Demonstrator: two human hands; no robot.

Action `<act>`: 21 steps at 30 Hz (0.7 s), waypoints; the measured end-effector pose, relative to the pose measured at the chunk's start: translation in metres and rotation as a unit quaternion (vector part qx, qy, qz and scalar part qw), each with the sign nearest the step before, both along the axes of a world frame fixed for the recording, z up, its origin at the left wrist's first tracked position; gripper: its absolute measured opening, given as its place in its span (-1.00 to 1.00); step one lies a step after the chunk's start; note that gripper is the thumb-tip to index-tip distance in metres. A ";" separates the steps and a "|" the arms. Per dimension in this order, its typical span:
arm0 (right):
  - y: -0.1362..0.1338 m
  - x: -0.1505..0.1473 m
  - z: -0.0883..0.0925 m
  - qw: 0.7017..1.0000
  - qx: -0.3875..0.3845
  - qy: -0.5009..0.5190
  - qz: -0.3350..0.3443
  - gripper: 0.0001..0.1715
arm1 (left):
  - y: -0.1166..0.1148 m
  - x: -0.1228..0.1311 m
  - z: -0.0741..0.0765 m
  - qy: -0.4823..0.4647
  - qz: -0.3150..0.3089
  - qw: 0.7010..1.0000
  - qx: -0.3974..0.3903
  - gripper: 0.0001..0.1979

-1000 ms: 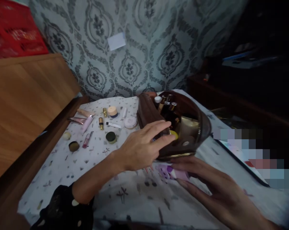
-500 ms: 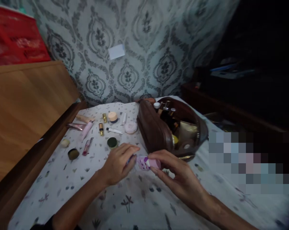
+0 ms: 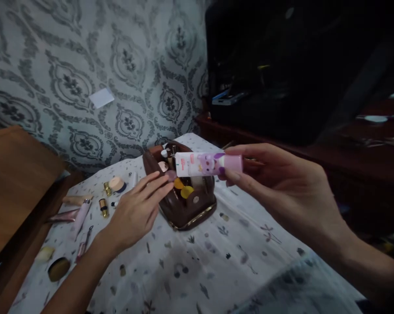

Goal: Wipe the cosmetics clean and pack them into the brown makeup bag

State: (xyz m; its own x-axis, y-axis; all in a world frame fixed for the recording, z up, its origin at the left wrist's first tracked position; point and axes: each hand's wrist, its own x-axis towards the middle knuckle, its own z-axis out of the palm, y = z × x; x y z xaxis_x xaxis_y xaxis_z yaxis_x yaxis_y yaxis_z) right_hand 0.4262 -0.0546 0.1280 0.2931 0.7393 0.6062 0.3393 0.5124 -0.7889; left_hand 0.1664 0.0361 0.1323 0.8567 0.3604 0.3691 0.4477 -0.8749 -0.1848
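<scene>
My right hand (image 3: 278,183) pinches a small white and lilac squeeze tube (image 3: 200,164) by its pink cap, holding it level in the air. A cartoon figure is printed on the tube. Behind and below it stands a brown makeup bag (image 3: 197,211), open at the top, with yellow round items (image 3: 187,192) and other cosmetics inside. My left hand (image 3: 138,207) lies at the bag's left side, fingers stretched out over its edge and nothing seen in its grasp. The tube covers part of the bag's opening.
On the patterned white cloth (image 3: 184,279) at left lie a jar with a peach lid (image 3: 117,184), gold-cased small items (image 3: 103,208), a pink tube (image 3: 80,220) and a dark round compact (image 3: 59,269). A wooden panel (image 3: 20,183) borders the left; a dark screen (image 3: 265,65) stands back right.
The view has turned right. My right hand has raised the tube off the cloth level, and my left hand has left the tube and moved to the bag's side.
</scene>
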 end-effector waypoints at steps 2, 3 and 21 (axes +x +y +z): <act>0.003 0.005 -0.004 1.000 0.004 0.002 -0.008 -0.75 | 0.002 0.001 -0.002 0.039 0.000 0.999 -0.002 -0.53; 0.004 0.007 -0.008 1.000 0.005 0.000 -0.010 -0.74 | 0.003 0.000 -0.003 0.044 0.004 0.999 -0.001 -0.54; 0.060 -0.006 0.002 0.968 0.044 -0.240 0.050 -0.80 | -0.001 -0.001 -0.019 -0.029 0.014 0.999 0.020 -0.57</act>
State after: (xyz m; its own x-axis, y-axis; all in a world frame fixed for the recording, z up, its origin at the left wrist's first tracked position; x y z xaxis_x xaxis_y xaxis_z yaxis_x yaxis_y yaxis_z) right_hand 0.4202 0.0055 0.1304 -0.1091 0.6883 0.7172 0.6006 0.6206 -0.5042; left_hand 0.1651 0.0354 0.1133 0.8235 0.3670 0.4327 0.4823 -0.8545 -0.1929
